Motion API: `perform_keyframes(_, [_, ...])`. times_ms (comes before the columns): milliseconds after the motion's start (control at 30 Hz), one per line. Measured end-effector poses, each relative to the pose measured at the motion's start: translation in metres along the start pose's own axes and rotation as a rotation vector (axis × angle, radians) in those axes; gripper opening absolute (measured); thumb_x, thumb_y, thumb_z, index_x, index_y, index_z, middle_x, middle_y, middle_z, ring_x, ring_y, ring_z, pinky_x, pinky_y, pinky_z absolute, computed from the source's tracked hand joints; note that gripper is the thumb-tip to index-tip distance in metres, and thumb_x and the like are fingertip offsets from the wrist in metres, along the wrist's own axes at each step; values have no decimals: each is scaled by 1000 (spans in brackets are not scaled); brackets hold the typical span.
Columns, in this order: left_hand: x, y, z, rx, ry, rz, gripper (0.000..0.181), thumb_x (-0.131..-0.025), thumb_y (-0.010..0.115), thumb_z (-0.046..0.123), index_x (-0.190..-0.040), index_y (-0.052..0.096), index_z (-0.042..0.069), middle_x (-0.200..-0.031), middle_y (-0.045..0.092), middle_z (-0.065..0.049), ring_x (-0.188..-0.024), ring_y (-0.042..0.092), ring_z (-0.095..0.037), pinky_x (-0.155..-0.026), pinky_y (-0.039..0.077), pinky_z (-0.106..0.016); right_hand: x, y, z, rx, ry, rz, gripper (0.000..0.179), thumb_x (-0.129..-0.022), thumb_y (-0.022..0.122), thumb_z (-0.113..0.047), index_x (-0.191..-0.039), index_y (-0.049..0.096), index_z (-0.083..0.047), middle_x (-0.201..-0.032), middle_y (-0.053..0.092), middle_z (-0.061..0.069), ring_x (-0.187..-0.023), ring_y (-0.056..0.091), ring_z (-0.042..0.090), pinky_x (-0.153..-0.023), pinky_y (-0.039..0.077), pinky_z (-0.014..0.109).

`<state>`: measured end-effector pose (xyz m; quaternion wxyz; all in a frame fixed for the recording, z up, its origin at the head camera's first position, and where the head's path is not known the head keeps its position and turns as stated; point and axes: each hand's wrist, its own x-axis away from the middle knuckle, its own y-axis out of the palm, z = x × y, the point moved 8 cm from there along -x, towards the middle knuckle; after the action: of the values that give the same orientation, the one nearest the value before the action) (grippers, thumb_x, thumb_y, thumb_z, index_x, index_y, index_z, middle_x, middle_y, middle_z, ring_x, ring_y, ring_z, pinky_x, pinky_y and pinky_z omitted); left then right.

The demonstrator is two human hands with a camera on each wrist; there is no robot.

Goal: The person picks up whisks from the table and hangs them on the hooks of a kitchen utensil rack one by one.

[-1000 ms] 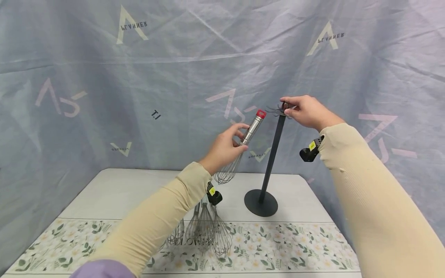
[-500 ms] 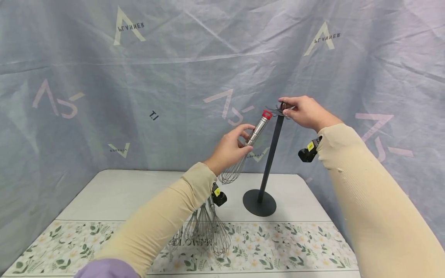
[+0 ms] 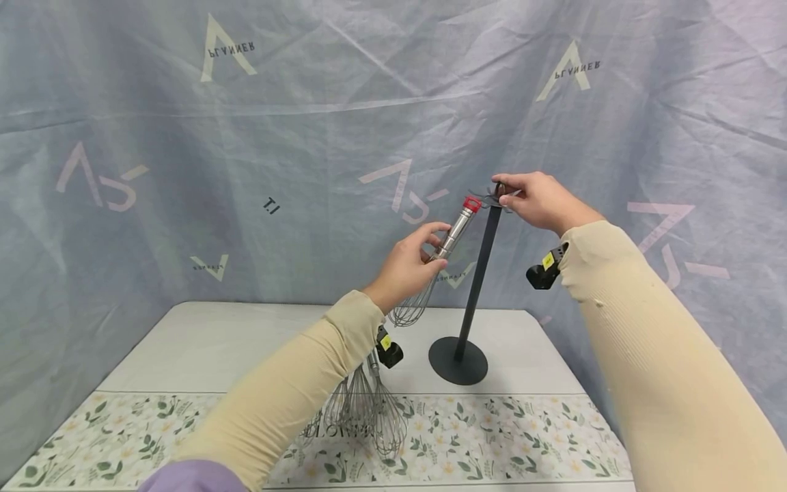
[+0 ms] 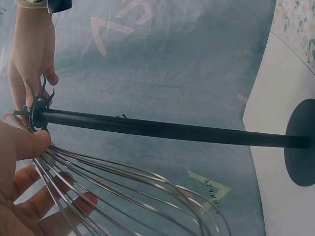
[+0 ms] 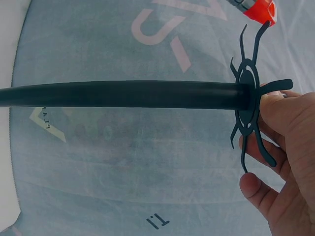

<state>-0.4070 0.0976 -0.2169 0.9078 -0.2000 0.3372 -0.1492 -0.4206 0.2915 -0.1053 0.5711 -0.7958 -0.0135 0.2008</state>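
My left hand (image 3: 408, 263) grips a metal whisk (image 3: 453, 236) by its handle, thumb on one side and fingers on the other. The whisk leans with its wire loops low and its red end cap (image 5: 263, 11) up. That cap overlaps a hook tip of the black hook stand (image 3: 481, 273) in the right wrist view. My right hand (image 3: 535, 198) pinches the stand's top, just above its ring of curved hooks (image 5: 276, 87). The stand tilts a little in the head view, its round base (image 3: 458, 372) on the table.
Several more whisks (image 3: 387, 427) lie on the flowered strip (image 3: 492, 437) of the white table (image 3: 233, 342), partly hidden behind the left sleeve (image 3: 295, 383). A grey-blue cloth backdrop (image 3: 295, 150) hangs behind the table.
My left hand has carried the whisk to the right, bringing its red cap to the stand's hooks. During the last half second it has stayed nearly still. The right hand keeps its hold on the top.
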Motion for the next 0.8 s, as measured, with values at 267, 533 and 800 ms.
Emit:
perform_keyframes(267, [1, 0, 2, 21, 13, 10, 58, -95, 71, 7, -144, 51, 28, -118, 61, -1, -83, 66, -16, -67, 54, -30, -1, 1, 1, -1, 4, 8, 51, -105, 55, -14, -154, 43, -11, -136, 60, 24, -113, 63, 38, -87, 48, 50])
perform_keyframes(533, [-1, 0, 7, 24, 43, 5, 56, -95, 71, 5, -144, 52, 27, -117, 61, 0, -83, 66, -14, -67, 55, -30, 1, -1, 0, -3, 14, 9, 51, -106, 54, -14, -155, 42, -11, -137, 58, 25, -114, 62, 39, -86, 48, 50])
perform_keyframes(800, [-1, 0, 3, 38, 21, 7, 57, -95, 71, 6, -144, 51, 27, -116, 61, 0, -82, 65, -14, -69, 55, -31, 1, 1, 0, -25, 24, 7, 50, -106, 54, -14, -155, 43, -12, -137, 59, 24, -114, 62, 38, -88, 48, 50])
